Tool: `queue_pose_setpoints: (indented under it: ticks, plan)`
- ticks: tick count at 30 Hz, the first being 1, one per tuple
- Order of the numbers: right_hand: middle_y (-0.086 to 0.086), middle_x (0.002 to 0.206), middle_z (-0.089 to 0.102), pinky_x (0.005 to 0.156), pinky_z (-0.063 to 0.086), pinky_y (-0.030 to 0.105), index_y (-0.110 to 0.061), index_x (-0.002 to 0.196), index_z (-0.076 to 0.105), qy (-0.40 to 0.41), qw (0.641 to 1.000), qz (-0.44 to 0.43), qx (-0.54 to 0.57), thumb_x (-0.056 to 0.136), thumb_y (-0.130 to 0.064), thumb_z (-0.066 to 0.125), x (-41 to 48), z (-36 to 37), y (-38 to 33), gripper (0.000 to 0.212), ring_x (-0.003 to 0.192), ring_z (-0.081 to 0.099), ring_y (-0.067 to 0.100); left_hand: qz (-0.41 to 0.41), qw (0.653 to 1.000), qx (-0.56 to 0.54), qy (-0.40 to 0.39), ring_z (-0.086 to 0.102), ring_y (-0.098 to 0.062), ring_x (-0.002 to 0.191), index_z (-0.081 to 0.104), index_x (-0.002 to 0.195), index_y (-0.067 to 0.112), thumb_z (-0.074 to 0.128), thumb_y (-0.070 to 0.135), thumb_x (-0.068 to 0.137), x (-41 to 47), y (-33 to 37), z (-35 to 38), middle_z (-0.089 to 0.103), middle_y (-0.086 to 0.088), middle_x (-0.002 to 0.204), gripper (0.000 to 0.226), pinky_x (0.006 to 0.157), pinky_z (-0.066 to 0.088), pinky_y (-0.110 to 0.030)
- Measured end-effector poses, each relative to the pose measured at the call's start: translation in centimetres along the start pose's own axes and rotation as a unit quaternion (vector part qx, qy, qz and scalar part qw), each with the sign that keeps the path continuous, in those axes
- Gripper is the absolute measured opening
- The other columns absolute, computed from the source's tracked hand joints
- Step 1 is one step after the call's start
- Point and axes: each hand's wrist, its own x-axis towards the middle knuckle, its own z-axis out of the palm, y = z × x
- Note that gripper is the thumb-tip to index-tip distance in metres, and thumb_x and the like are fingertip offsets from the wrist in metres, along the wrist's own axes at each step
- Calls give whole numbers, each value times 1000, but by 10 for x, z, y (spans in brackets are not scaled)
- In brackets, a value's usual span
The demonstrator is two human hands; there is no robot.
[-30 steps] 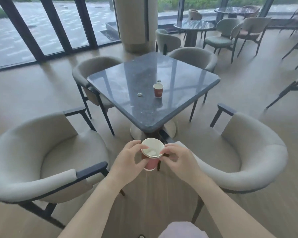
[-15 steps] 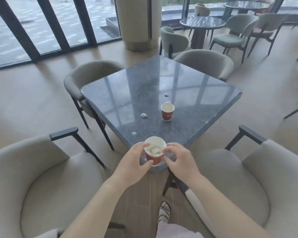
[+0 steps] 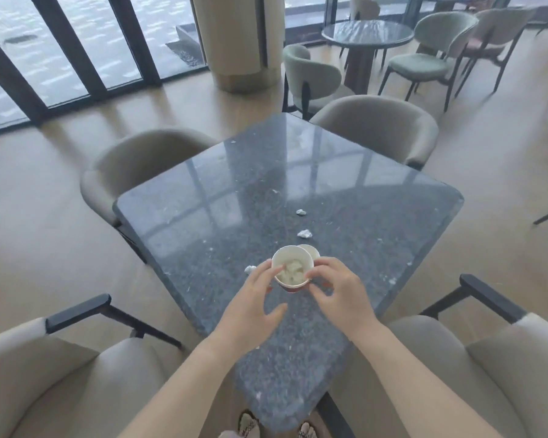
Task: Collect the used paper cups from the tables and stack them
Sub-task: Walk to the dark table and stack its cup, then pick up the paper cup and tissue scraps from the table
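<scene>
Red paper cup (image 3: 292, 269), white inside, with a wad of crumpled white tissue (image 3: 290, 268) in its bottom. It is held upright above the dark grey speckled stone table (image 3: 377, 222), between the table's middle and its near corner.

Right hand (image 3: 339, 289): thumb and forefinger pinch the cup's rim on its right side.

Left hand (image 3: 253, 298): fingers lie against the cup's left wall, thumb splayed clear of it. Half a second ago that thumb was on the cup.

Second paper cup (image 3: 311, 251): only a sliver of its white rim shows, just behind the held one and overlapped by it. Whether the two touch cannot be told. Half a second ago the held cup hung at the table's near corner, well apart from this one.

Crumpled white paper scraps (image 3: 304, 233) lie toward the table's middle, one by the left fingertips.

The table now fills more of the view. Beige upholstered armchairs (image 3: 60, 384) flank the near corner.
</scene>
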Motion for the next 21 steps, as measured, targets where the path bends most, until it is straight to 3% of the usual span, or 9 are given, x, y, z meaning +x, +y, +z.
queue_pose_setpoints:
  ticks: [5, 8, 11, 13, 16, 21]
  plan:
    - [-6, 101, 61, 76, 41, 12, -17, 82, 69, 31, 998, 33, -37, 71, -5, 74, 21, 0, 14, 17, 92, 54, 2, 40, 998, -7, -37, 48, 1, 107, 32, 136, 34, 64, 23, 84, 44, -10, -2, 14, 41, 134, 62, 78, 36, -2]
    - [-7, 102, 60, 75, 44, 17, -20, 83, 67, 39, 995, 73, -54, 73, -8, 71, 28, 7, 17, 17, 93, 55, 5, 62, 996, 5, -66, 48, 0, 110, 31, 138, 34, 64, 25, 84, 65, -20, -8, 21, 26, 144, 63, 85, 37, -9]
    - [-9, 101, 60, 71, 36, 9, -21, 84, 67, 56, 989, 113, -81, 74, -9, 71, 32, 15, 22, 15, 91, 53, 1, 80, 993, 27, -85, 45, -4, 120, 30, 137, 36, 62, 26, 85, 82, -34, -17, 25, 16, 147, 62, 96, 38, -20]
    - [-6, 101, 61, 72, 36, 11, -18, 85, 67, 58, 985, 132, -94, 74, -9, 71, 36, 23, 24, 14, 92, 54, 4, 79, 992, 36, -97, 41, -6, 125, 29, 138, 34, 61, 26, 86, 90, -44, -23, 27, 13, 147, 62, 100, 37, -22]
    - [-2, 101, 62, 73, 43, 20, -15, 85, 67, 61, 981, 150, -104, 74, -9, 72, 42, 34, 26, 14, 92, 57, 11, 78, 990, 41, -114, 42, -7, 124, 29, 139, 28, 60, 26, 86, 100, -56, -27, 30, 11, 145, 62, 99, 34, -19]
    - [-3, 98, 61, 69, 38, 20, -16, 82, 65, 55, 975, 174, -128, 74, -10, 71, 54, 49, 30, 11, 82, 52, 8, 89, 986, 42, -136, 41, -6, 124, 30, 138, 29, 61, 26, 86, 116, -73, -33, 32, 15, 140, 61, 92, 26, -8]
